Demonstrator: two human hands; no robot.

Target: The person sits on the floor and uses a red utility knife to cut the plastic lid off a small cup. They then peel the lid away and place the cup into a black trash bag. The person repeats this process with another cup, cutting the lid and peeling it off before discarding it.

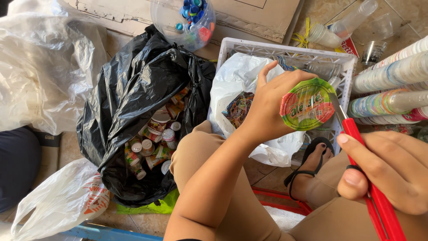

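Left hand (267, 109) held a small plastic cup (307, 103) w/ a green-and-red foil lid facing the camera, fingers curled round its rim, pinching it from the left side; index finger raised above the cup. Cup sat up in the air over a white plastic crate (292, 51), just right of centre.

Right hand (392, 172) gripped a red-handled cutter (372, 185), fingers closed tight on the handle, thumb laid along it. The cutter's thin metal blade touched the right edge of the foil lid.

Inside the crate: a white plastic bag (240, 76) w/ a heap of peeled colourful foil lids (238, 109), plus some clear cups at the back. Left of the crate, an open black bin bag (133, 98) on the floor was filled w/ more small cups, lids on. A clear tub of bottle caps (189, 18), mostly blue, stood above it on cardboard. White plastic bags lay at far left, top (40, 58) & bottom (62, 201). Stacks of nested empty cups (392, 87) lay on their sides at right, near the cutter hand. Person's knees in tan trousers filled the lower frame; a foot in a black sandal (312, 163) rested on the tiled floor beside the crate.
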